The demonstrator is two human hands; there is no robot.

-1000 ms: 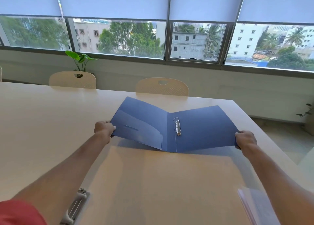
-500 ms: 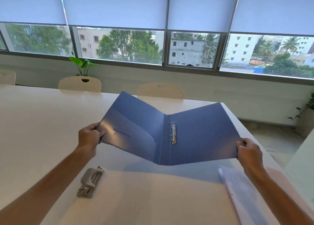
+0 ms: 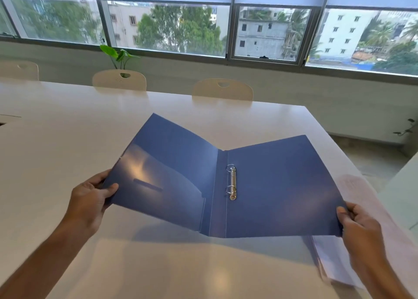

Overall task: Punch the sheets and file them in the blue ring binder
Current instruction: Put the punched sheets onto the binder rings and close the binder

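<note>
Both hands, left (image 3: 90, 199) and right (image 3: 359, 228), grip the open blue ring binder (image 3: 226, 185) by its outer edges above the surface (image 3: 67, 129). Floppy covers could sag and clip the sheets (image 3: 334, 260) underneath.

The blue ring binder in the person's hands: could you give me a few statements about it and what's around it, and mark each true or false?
1. The blue ring binder is held open, one cover in each of the two hands. True: the left hand grips the left cover, the right hand the right.
2. Sheets are already filed on the silver metal rings. False: the rings are bare.
3. A stack of white paper sheets lies on the pale table under the binder's right cover. True.
4. The binder lies shut on the table. False: it is open, its outer edges lifted by the hands.
</note>
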